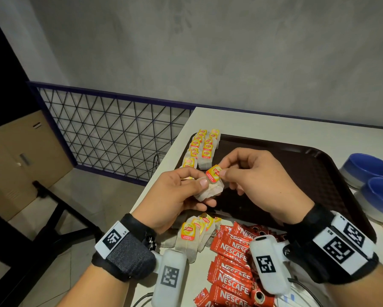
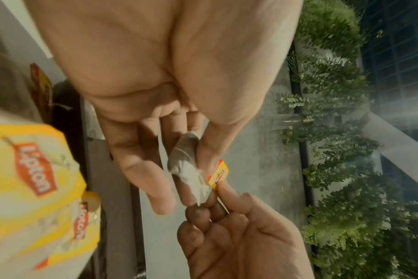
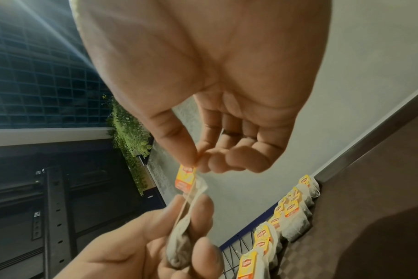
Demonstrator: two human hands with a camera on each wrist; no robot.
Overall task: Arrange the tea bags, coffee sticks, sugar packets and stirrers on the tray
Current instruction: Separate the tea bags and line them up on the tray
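Above the near left corner of the dark brown tray (image 1: 319, 165), both hands hold one tea bag (image 1: 210, 189). My left hand (image 1: 181, 191) pinches the white pouch (image 2: 186, 162) between thumb and fingers. My right hand (image 1: 252, 176) pinches its yellow and red Lipton tag (image 1: 213, 173), also seen as the tag (image 3: 184, 178) in the right wrist view. Several tea bags (image 1: 202, 147) lie in two rows along the tray's left edge. More loose tea bags (image 1: 192, 235) and red Nescafe coffee sticks (image 1: 232, 262) lie on the table before the tray.
Two blue and white bowls (image 1: 372, 180) stand to the right of the tray. The white table (image 1: 274, 125) ends at its left edge beside a purple wire railing (image 1: 110, 129), with floor below. A grey wall runs behind.
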